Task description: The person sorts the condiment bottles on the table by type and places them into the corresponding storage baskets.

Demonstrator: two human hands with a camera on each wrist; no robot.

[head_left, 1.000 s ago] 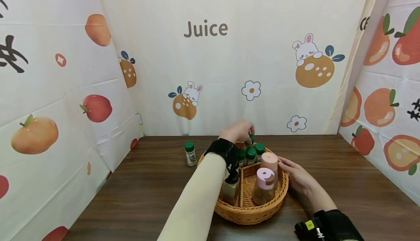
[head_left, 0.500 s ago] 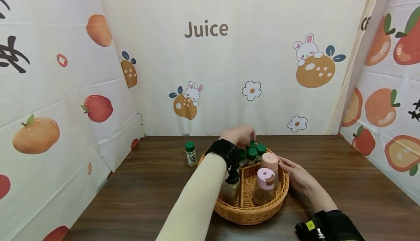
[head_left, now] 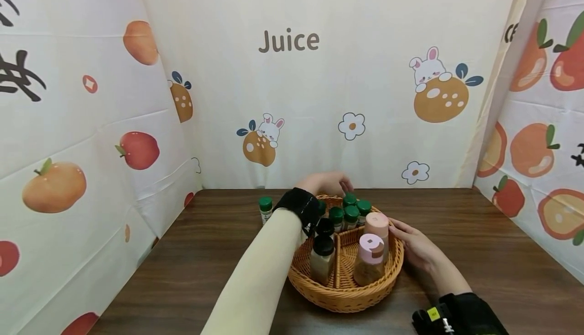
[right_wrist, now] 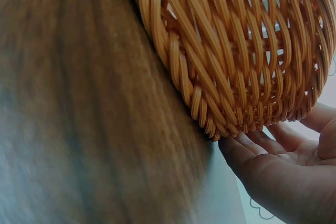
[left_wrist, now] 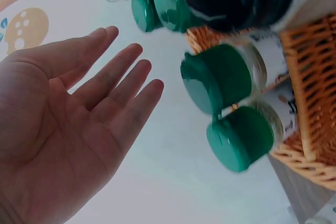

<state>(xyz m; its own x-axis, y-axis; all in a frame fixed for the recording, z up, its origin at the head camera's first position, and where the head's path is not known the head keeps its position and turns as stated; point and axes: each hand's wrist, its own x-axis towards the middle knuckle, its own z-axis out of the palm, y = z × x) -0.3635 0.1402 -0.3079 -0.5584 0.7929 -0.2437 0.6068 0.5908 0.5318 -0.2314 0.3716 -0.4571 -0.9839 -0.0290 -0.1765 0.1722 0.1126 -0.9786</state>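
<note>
A round wicker basket (head_left: 344, 299) with a divider stands on the table, holding several spice bottles. My left hand (head_left: 325, 182), fingers extended, is over its far edge beside the green-capped bottles (head_left: 351, 214). In the left wrist view, its palm faces up with nothing in it, apart from two green-capped bottles (left_wrist: 226, 77). My right hand (head_left: 417, 246) holds the basket's right side, its fingers (right_wrist: 252, 153) against the woven outer wall. Two black-capped bottles (head_left: 322, 269) stand in the left compartment, partly behind my left wrist. Pink-capped bottles (head_left: 369, 266) fill part of the right one.
Another green-capped spice bottle (head_left: 265, 207) stands on the dark wooden table (head_left: 219, 238), left of the basket and partly covered by my left forearm. Fruit-printed cloth (head_left: 292, 122) hangs close behind the table and along both sides.
My left hand has let go of a green-capped bottle at the back of the basket and shifted left, its fingers straightening. The right hand has stayed at the basket.
</note>
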